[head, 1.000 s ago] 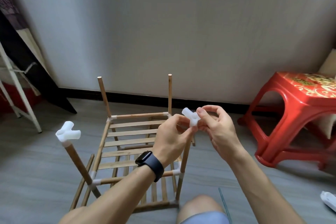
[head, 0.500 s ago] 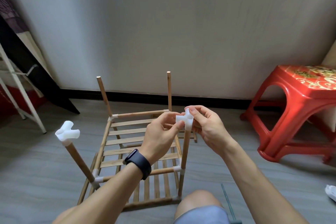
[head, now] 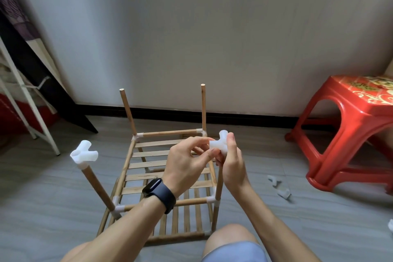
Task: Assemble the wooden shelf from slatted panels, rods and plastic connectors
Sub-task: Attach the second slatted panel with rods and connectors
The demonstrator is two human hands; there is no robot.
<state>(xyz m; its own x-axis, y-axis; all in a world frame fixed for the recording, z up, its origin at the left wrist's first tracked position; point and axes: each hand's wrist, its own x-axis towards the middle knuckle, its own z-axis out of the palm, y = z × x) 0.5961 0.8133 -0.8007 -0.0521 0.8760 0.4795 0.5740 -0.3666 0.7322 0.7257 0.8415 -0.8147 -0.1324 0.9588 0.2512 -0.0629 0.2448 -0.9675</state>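
The half-built wooden shelf (head: 148, 168) stands on the floor with slatted panels and upright rods. A white plastic connector (head: 220, 143) sits at the top of the near right rod (head: 219, 185). My left hand (head: 187, 164) pinches its left arm, and my right hand (head: 232, 159) grips it from the right, thumb on top. The near left rod (head: 97, 187) carries another white connector (head: 84, 152). Both far rods (head: 127, 110) (head: 203, 106) have bare tops.
A red plastic stool (head: 348, 130) stands at the right. Loose white connectors (head: 280, 189) lie on the floor beside it, one more at the right edge (head: 390, 225). A white metal rack (head: 23, 95) and a dark board lean at the left. My knee (head: 231, 238) is near the shelf.
The connector, held free above the near right rod a second ago, has been brought down onto the rod's top. Both hands stay on it.
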